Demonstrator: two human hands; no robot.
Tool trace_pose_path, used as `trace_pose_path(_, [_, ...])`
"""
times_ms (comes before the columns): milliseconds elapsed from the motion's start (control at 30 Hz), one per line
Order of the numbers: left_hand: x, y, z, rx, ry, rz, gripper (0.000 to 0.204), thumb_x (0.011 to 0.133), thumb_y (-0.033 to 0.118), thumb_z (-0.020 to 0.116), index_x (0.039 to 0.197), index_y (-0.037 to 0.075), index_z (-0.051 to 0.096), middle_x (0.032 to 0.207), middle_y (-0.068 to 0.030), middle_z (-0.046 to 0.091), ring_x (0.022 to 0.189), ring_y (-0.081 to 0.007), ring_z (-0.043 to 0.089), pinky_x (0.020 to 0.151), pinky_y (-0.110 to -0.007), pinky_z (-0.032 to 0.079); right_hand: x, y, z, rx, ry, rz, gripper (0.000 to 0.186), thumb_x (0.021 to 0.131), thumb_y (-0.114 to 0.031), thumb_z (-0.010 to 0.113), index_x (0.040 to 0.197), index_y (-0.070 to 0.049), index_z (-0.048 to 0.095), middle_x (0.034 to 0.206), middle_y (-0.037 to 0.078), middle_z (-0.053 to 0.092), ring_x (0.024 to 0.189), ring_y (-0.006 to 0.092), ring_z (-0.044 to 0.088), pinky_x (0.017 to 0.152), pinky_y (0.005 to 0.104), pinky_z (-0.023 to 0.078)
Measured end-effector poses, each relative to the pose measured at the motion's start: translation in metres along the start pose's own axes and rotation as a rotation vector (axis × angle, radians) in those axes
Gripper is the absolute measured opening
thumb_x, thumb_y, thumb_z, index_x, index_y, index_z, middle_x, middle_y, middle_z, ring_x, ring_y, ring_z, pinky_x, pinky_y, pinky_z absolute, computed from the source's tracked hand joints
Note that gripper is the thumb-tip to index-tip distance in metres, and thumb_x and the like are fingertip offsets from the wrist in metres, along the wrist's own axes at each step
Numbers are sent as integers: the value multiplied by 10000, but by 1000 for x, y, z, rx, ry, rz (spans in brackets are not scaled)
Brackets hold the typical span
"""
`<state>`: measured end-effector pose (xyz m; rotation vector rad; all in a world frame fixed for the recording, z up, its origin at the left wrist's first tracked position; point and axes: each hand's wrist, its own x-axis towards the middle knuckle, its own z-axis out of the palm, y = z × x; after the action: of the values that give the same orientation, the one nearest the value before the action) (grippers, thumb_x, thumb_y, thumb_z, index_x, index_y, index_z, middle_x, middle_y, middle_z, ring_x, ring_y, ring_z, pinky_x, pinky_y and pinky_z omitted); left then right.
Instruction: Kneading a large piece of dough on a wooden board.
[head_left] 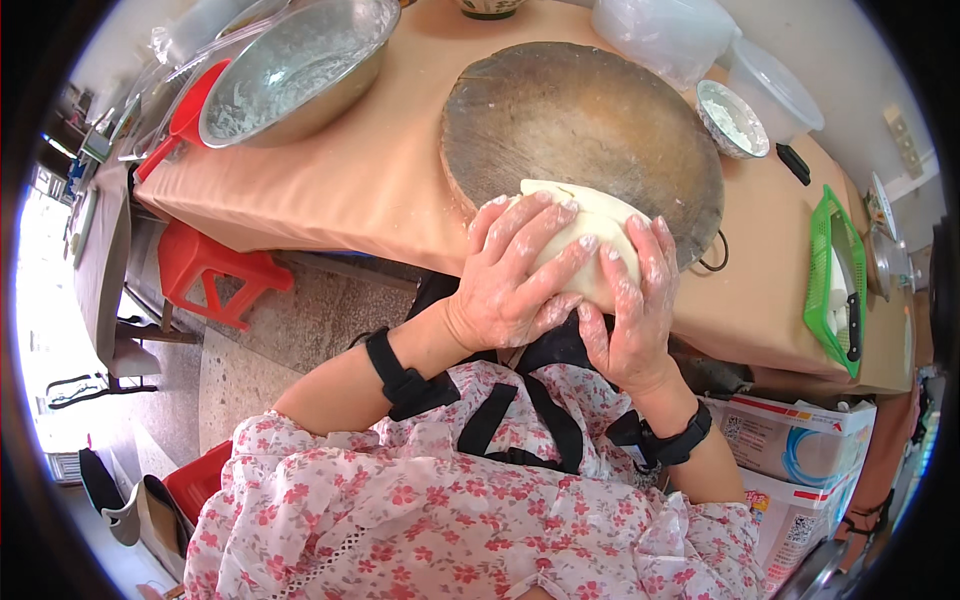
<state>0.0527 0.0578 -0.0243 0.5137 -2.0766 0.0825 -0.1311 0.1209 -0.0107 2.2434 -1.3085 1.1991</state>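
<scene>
A pale, smooth lump of dough (597, 215) is at the near edge of a round wooden chopping board (570, 120). My left hand (520, 260) presses round its left side, the fingers curved over the top. On the right side my right hand (640, 300) cups the dough, its fingertips close to those of the left. White flour coats the fingers of both hands. The underside of the dough is hidden, so I cannot tell how much of it rests on the board.
A floury metal basin (375, 70) and a red scoop (190, 115) stand at the left. Right of the board are a small bowl of flour (735, 120), plastic containers (780, 90) and a green basket (825, 290) with a knife (854, 325). A red stool (215, 270) stands below the table's left side.
</scene>
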Motion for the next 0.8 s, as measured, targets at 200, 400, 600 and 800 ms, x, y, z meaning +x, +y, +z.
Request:
trace_pose_path(200, [13,-9,4,-14,-7,-19,511,860,397,590,1262,82,577,1303,-199,540,1174,-390,527,985,-514,355,13,6,2,-15,-9,0,456,937,-309,529,1322,-66,502,1395,248,443,1256,483,430,1012,571,364])
trace_pose_path(400, [57,-30,20,-12,-101,-202,410,892,320,553,1212,68,605,1079,-137,620,987,-344,582,875,-437,431,52,42,15,167,-21,203,374,910,-230,551,1204,1,571,1099,228,610,1013,406,580,906,439,451])
trace_pose_path(600, [96,-57,37,-142,-224,-568,402,933,393,538,1153,71,639,1036,-197,655,993,-381,611,855,-448,480,89,77,21,407,-119,618,419,949,-326,548,1155,35,598,1075,242,656,1026,388,624,911,400,464])
trace_pose_path(800, [84,-46,13,-178,-348,-735,507,920,481,557,1167,44,625,1061,-228,642,1061,-388,600,915,-424,466,63,59,9,421,-124,687,518,921,-386,596,1212,42,565,1130,256,639,1090,346,615,948,392,448])
